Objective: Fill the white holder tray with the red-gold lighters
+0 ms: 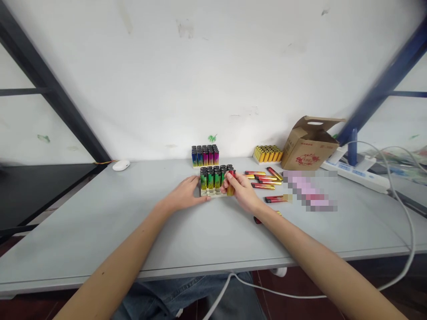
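Observation:
A white rack of upright gradient green-and-yellow sticks with black tops stands in front of me. My left hand cups the rack's left corner, with the thumb behind and the fingers along its front. My right hand pinches a slim red-and-gold stick at the rack's right end, held upright. Several loose red-and-gold sticks lie to the right of that hand. Another red-and-gold stick lies partly hidden under my right wrist.
Behind, a rack of blue-and-pink sticks and a tray of yellow sticks stand by an open cardboard box. A pixelated patch covers part of the grey table. A white mouse and a power strip lie farther out.

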`<action>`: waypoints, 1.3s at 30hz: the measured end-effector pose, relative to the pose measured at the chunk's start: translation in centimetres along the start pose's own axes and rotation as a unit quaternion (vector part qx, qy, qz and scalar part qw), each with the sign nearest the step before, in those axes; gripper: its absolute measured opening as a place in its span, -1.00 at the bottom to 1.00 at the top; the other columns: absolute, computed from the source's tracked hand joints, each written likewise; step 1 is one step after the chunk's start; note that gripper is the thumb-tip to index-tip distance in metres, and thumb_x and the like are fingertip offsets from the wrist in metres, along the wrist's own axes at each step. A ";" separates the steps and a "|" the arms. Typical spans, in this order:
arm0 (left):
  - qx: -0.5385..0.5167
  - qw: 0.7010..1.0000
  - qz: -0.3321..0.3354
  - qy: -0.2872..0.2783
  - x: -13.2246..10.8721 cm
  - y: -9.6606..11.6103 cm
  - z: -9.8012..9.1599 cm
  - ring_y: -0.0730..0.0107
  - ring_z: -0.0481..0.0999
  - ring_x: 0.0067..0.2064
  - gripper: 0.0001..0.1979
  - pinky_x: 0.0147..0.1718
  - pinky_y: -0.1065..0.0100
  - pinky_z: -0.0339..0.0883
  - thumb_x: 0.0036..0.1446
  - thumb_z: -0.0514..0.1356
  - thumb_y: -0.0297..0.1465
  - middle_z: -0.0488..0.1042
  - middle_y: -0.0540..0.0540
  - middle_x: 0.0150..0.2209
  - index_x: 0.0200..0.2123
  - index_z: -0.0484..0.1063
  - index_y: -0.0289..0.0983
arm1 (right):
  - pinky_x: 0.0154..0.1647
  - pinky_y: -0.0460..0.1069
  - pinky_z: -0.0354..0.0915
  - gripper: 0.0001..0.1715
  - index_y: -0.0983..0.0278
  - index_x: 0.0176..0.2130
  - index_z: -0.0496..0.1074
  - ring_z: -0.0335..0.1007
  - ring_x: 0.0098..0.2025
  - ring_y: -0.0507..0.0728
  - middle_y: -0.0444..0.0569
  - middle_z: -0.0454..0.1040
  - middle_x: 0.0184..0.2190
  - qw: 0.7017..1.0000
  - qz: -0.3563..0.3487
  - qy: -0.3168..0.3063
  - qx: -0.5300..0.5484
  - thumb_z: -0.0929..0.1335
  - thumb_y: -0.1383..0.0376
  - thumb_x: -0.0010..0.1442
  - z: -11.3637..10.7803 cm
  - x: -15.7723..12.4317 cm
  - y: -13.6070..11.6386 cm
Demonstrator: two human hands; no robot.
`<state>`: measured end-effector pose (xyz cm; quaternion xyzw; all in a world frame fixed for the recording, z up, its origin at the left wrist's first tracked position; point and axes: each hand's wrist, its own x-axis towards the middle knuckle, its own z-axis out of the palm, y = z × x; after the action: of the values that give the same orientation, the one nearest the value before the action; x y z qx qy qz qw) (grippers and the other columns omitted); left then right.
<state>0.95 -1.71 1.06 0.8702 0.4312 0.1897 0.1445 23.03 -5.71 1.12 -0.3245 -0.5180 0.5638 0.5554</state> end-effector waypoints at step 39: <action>0.026 0.999 -0.011 -0.023 0.0 0.1 -0.2 -0.07 0.35 0.16 -0.25 0.11 0.03 0.26 0.08 0.14 0.11 0.38 -0.26 0.13 0.19 0.23 -0.26 | -0.63 -0.11 -0.12 -0.59 0.21 -0.57 0.04 -0.22 -0.64 -0.03 -0.25 -0.10 -0.65 0.968 0.173 -0.047 0.174 0.16 0.02 0.14 -1.6 0.4 -1.3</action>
<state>0.97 -1.77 1.28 0.8727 0.4424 0.1570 0.1342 24.83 -5.23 2.07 -0.2810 -0.3728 0.7475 0.4725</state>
